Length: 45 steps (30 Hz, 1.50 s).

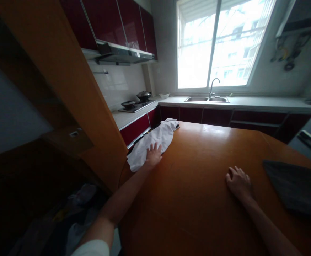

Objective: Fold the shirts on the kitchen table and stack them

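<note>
A white cloth (155, 140) lies bunched along the left edge of an orange-brown wooden table (198, 185). My left hand (153, 155) rests flat on the near end of the cloth, fingers spread, pressing it onto the tabletop. My right hand (239, 183) lies palm down on the bare table to the right, fingers loosely curled, holding nothing. Both forearms reach in from the bottom of the view.
A dark flat mat or board (296, 186) lies at the table's right edge. A wooden panel (72, 89) rises at the left. Behind are a counter with a gas stove and wok (139, 101), a steel sink with faucet (208, 99) under a bright window, and red cabinets.
</note>
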Available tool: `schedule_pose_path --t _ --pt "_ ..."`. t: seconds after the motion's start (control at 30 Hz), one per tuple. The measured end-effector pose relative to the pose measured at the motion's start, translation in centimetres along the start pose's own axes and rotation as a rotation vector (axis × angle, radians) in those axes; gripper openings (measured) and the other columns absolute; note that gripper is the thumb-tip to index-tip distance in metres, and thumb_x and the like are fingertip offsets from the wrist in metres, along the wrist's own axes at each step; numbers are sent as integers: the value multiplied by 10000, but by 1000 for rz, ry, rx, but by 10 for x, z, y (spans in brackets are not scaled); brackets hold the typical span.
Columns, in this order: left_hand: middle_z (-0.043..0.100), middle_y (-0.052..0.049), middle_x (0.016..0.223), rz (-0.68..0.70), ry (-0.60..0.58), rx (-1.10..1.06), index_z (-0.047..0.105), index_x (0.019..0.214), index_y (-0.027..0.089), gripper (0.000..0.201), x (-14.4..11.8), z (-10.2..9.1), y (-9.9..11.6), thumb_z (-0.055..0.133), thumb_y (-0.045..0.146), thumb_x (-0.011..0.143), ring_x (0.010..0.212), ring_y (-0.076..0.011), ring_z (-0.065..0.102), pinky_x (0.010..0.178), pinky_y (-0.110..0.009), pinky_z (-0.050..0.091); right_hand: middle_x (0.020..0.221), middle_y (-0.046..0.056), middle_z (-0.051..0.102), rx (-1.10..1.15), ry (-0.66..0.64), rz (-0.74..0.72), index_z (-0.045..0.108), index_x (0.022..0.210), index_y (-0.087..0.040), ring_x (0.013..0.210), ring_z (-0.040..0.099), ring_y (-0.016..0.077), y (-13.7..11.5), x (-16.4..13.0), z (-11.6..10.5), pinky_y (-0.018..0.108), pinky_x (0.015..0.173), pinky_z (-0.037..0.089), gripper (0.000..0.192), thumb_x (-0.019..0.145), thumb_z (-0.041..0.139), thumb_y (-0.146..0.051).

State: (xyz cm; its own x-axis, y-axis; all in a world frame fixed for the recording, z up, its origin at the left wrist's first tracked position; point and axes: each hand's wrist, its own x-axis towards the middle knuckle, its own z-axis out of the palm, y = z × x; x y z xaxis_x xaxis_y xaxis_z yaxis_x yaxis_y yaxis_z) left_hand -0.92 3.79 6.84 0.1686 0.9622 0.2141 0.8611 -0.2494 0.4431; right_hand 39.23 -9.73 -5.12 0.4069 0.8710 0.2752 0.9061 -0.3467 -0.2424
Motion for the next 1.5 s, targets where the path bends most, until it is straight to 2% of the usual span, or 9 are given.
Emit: schedule_pose_path --t 0.1,0.27,0.5,0.77,0.9,1.13,1.27,1.37,1.5 --pt "502 -211 1417 -5 12 353 606 1346 235 586 -18 -14 -35 752 361 792 1282 -456 445 996 -533 402 1489 174 506 3 -9 20 613 1334 -118 1417 403 315 -3 0 1 504 1144 317 532 927 353 -345" --pt "691 -153 1020 -22 -49 406 735 1055 220 301 -12 -27 -65 475 341 966 972 -307 651 836 -378 479 1496 170 498 3 -23 28 592 1360 -114 1424 391 312 -3 2 0 500 1155 295 530 933 367 -335" --pt "698 -113 1096 14 -113 328 726 1010 246 294 7 -16 -60 740 392 755 1004 -290 650 847 -338 484 1506 161 492 23 -42 30 593 1366 -111 1423 395 305 -6 0 -10 483 1169 282 521 946 377 -332" --pt "725 -108 1034 -4 -80 272 751 908 238 182 5 -10 -62 737 307 741 1001 -272 661 871 -329 475 1517 149 485 35 -47 35 596 1367 -125 1429 390 302 -6 1 -7 480 1177 262 502 951 403 -329" --pt "727 -114 809 -8 -43 207 722 716 196 136 7 -21 -57 674 300 790 828 -265 684 782 -328 485 1518 141 485 32 -46 41 596 1371 -136 1430 387 294 -5 2 -7 467 1176 255 496 954 409 -331" --pt "736 -129 948 147 146 -21 719 910 134 262 30 -45 3 513 296 916 890 -250 668 829 -317 481 1491 152 510 54 -19 51 618 1345 -128 1411 405 302 -7 1 -6 478 1163 264 480 942 435 -315" --pt "727 -88 940 296 117 -155 711 909 139 233 28 -20 72 524 275 934 876 -207 654 834 -287 482 1479 159 522 86 1 46 634 1323 -128 1398 420 307 -6 1 -4 482 1159 272 476 928 447 -316" --pt "724 -37 872 394 1 -240 723 901 143 201 1 23 120 570 273 926 799 -161 646 774 -245 487 1452 167 547 152 28 42 661 1283 -135 1389 435 307 -2 4 -2 486 1152 286 468 906 456 -322" --pt "699 -1 707 562 -484 -392 744 841 126 190 -49 78 151 638 273 899 631 -124 625 619 -208 475 1319 160 655 401 114 77 721 1165 -141 1288 546 308 9 11 2 464 1114 359 452 888 425 -340"
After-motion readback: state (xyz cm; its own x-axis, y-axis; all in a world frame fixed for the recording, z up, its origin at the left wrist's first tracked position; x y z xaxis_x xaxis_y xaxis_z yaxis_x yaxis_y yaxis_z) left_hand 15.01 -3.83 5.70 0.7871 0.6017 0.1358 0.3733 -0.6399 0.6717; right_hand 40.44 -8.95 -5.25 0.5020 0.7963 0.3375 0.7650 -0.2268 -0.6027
